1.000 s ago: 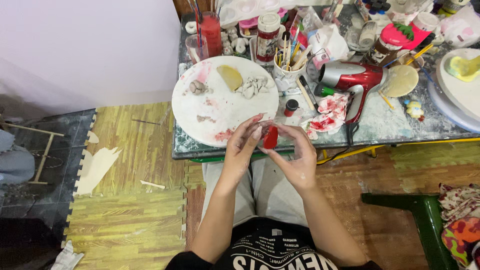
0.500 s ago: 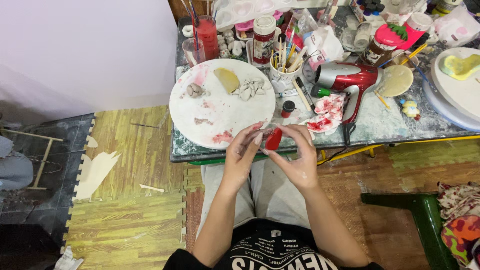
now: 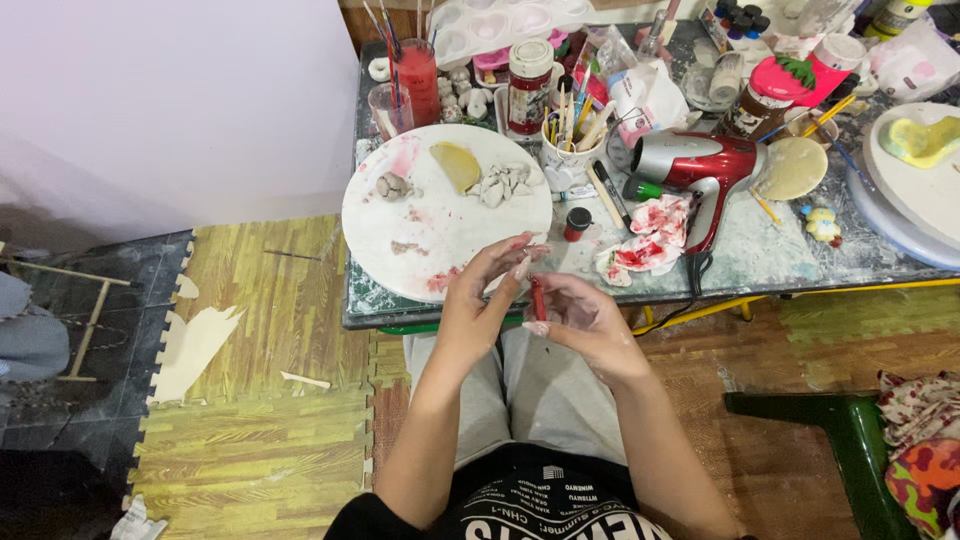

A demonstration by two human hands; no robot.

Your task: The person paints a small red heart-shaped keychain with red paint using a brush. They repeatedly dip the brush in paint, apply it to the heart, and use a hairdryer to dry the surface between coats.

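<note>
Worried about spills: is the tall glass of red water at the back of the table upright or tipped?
Upright: the glass of red water stands on its base, brushes sticking up out of it.

We see a pale wall (image 3: 170,100) at upper left, yellow-green foam floor mats (image 3: 270,400) beside dark tiles (image 3: 60,420), a paint-smeared desk (image 3: 780,250), and a green stool (image 3: 850,440) by its right edge.

Even, soft indoor light falls from above, bright on the white wall (image 3: 170,100) at far left. Shadows are faint. The near-left floor (image 3: 60,480) lies dim. Focus is sharp; edges bend slightly outward; no strong glare.
</note>
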